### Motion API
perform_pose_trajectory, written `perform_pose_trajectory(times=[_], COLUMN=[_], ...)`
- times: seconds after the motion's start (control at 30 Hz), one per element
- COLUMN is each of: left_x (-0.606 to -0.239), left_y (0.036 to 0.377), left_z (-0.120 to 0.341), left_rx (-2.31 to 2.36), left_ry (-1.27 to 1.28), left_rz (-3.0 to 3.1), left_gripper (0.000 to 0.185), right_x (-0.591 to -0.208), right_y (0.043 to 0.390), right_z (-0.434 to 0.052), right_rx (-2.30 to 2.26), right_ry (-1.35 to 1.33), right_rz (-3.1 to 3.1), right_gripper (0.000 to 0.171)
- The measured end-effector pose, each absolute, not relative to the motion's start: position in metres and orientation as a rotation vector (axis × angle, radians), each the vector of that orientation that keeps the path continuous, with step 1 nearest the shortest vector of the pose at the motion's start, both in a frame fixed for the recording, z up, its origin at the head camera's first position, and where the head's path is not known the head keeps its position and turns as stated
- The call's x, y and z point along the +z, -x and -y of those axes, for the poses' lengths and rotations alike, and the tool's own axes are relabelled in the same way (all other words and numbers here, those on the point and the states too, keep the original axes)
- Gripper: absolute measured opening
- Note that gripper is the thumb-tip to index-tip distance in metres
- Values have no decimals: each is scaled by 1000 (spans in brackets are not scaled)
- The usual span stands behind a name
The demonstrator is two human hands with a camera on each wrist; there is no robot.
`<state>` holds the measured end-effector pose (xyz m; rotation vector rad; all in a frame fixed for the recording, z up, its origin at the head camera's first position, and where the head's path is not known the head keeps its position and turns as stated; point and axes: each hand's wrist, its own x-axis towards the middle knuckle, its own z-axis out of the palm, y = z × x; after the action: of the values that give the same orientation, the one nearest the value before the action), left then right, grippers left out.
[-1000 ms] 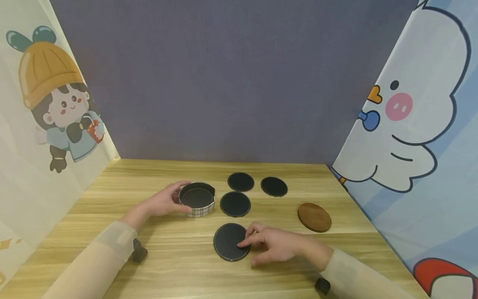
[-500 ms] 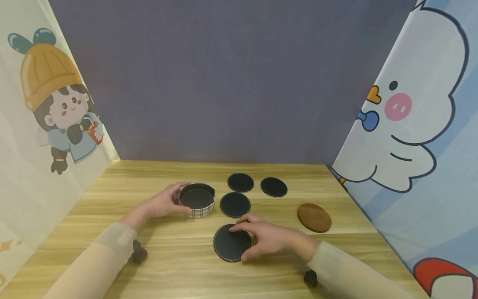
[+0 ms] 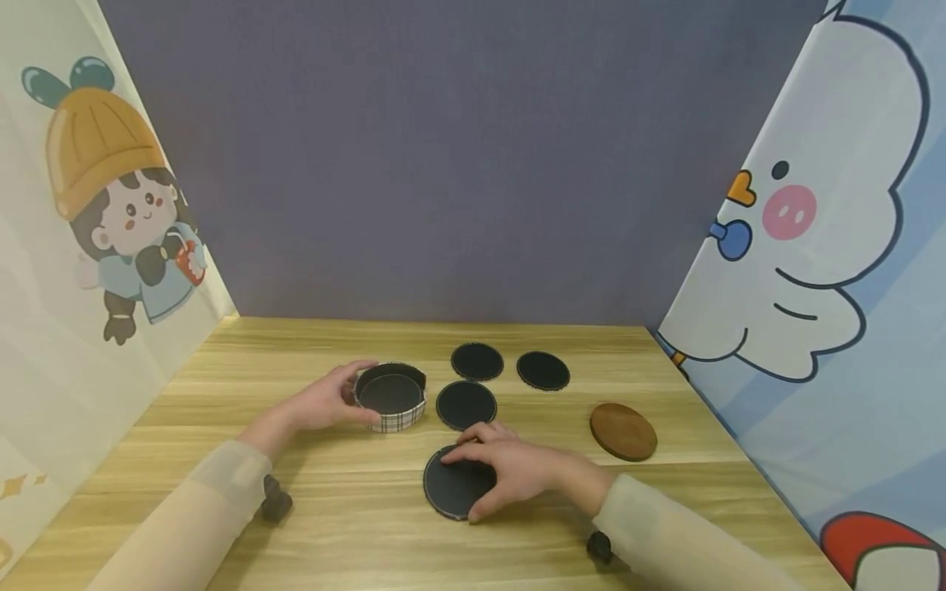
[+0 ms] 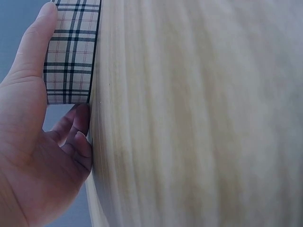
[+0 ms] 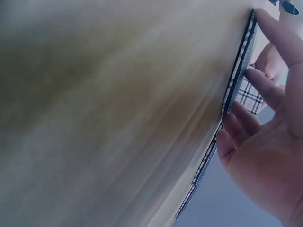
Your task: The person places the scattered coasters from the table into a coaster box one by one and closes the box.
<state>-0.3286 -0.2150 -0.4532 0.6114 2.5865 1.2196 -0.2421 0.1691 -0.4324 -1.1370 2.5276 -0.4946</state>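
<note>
Left hand cups the holder; right hand, fingers spread, grips the nearest coaster — best lifted edge-first, kept level.

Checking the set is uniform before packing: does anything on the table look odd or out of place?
One brown coaster lies apart at the right, unlike the black coasters. Nothing looks spilled or damaged.

Black coasters, plaid holder, pale wood

4 black coasters and 1 brown coaster lie on the light-grained wooden table; the round holder is beige plaid with dark lines, black inside.
</note>
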Motion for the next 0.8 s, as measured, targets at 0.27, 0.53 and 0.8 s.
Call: perform_pose_trajectory(times=[0.27, 0.53, 0.8], left_x=[-453, -453, -454], left_y=[329, 329, 330], left_z=[215, 215, 215], left_rx=[1222, 1200, 1221], left_ry=[-603, -585, -599], left_rz=[-2586, -2596, -2581], left_gripper=[112, 112, 112], right_x=[-436, -434, -435], right_y=[240, 238, 239], right_z=[-169, -167, -171], right_rx=[-482, -464, -530], right_ry=[1121, 1133, 1095], right_rz=[-2519, -2540, -2541], right_gripper=[84, 83, 84])
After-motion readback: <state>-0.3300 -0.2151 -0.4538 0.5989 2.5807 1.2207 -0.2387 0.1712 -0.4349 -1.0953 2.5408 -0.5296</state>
